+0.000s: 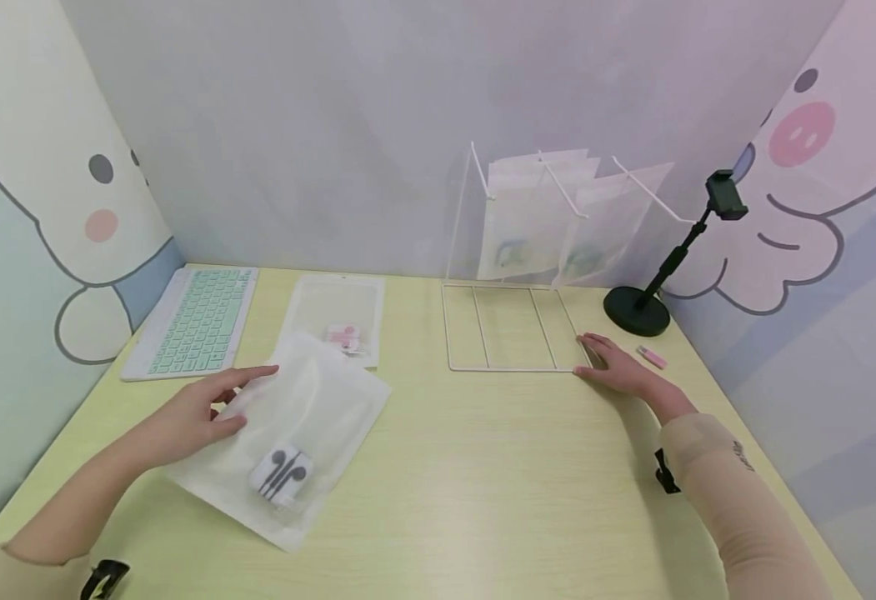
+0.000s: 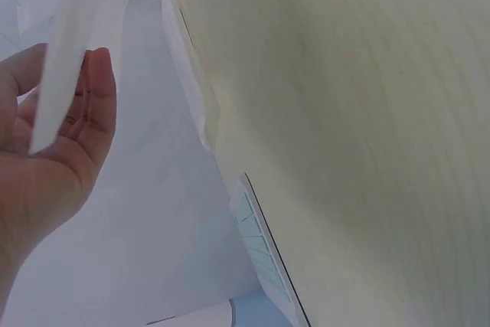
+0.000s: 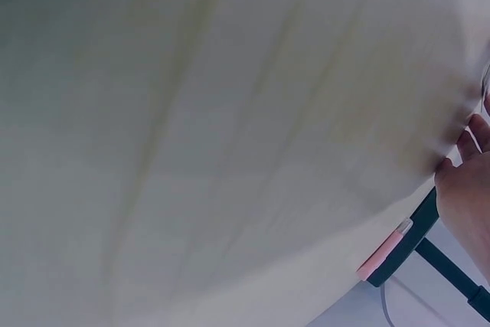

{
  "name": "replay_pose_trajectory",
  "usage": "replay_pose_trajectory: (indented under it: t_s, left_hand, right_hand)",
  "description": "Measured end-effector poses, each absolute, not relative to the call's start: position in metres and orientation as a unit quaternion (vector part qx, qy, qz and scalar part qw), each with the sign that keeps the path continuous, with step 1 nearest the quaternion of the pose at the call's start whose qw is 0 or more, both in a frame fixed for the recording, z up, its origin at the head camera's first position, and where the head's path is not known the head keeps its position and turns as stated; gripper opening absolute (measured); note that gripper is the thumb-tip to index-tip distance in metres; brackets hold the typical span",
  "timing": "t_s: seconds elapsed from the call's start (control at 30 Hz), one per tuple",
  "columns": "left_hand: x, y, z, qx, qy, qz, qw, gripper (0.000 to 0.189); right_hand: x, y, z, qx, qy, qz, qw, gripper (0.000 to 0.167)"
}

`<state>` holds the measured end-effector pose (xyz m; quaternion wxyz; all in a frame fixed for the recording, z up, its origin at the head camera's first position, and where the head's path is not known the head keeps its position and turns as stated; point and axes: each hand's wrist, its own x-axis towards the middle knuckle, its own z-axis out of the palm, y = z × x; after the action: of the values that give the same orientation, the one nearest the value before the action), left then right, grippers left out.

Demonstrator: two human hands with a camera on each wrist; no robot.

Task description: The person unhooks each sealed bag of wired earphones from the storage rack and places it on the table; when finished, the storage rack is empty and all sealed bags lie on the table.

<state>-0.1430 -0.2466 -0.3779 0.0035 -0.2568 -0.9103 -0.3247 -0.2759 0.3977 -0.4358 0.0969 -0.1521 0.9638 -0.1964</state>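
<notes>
My left hand holds a frosted white bag by its left edge, above the left part of the table. Black earphones on a white card show through the bag's lower part. In the left wrist view, the bag's edge passes between thumb and fingers. My right hand touches the front right corner of a white wire rack with its fingertips and thumb. Two similar bags hang upright on the rack, their contents blurred. In the right wrist view, only part of this hand shows.
Behind the held bag, another frosted bag with a pink item lies on the table. A mint-keyed keyboard is at the left. On the right stand a black phone stand and a small pink stick. Walls enclose the table's back and sides.
</notes>
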Motion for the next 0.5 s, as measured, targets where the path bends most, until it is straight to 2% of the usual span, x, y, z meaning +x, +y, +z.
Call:
replay_pose_trajectory:
  t_s: [0.13, 0.37, 0.5]
  left_hand:
    - [-0.145, -0.255, -0.382, -0.248, -0.919, -0.304, -0.037, 0.068]
    - [-0.147, -0.268, -0.393, -0.242, -0.906, -0.308, -0.163, 0.074]
    - [-0.148, -0.272, -0.399, -0.241, -0.897, -0.306, -0.210, 0.080]
  right_hand:
    - [-0.276, 0.397, -0.436, -0.153, 0.964, -0.196, 0.097, 0.077]
    - [-0.277, 0.398, -0.435, -0.155, 0.963, -0.197, 0.100, 0.077]
    - [-0.277, 0.398, -0.436, -0.150, 0.963, -0.198, 0.103, 0.078]
